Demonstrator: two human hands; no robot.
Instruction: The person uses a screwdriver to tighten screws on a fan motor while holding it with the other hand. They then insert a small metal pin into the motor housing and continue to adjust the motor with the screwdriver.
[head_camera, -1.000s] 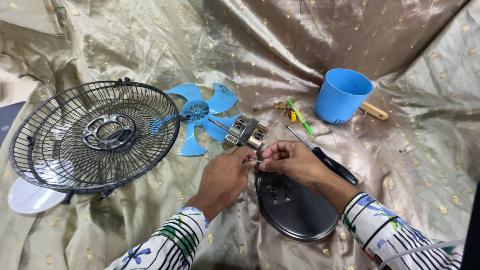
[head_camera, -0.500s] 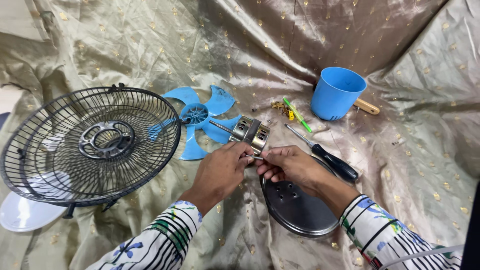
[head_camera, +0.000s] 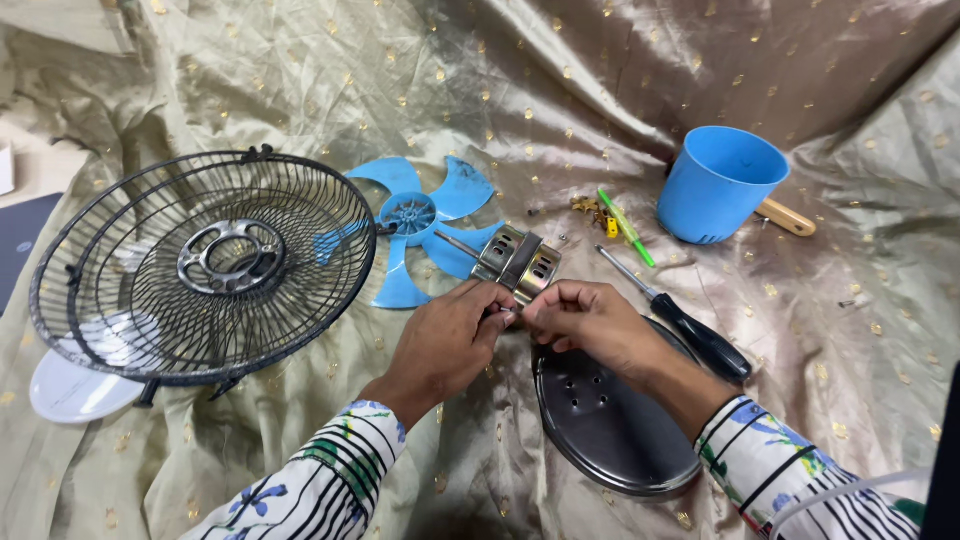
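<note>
Fingers (head_camera: 505, 312) of both hands pinch fan motor's (head_camera: 518, 262) near end.

Shiny beige-gold cloth w/ gold dots (head_camera: 300, 60) covers the whole work area, creased throughout. Black wire fan guard (head_camera: 205, 265), round, tilted, sits at left over a white round plastic piece (head_camera: 75, 395). Blue five-blade plastic fan blade (head_camera: 420, 225) lies flat just right of the guard. Blue plastic cup (head_camera: 718, 185) upright at upper right, wooden handle (head_camera: 785, 217) poking out behind it. Green thin stick tool (head_camera: 625, 227) beside small brass bits (head_camera: 590, 208). Black-handled screwdriver (head_camera: 680, 320) lies diagonally, near a dark oval metal cover (head_camera: 610, 420).
</note>
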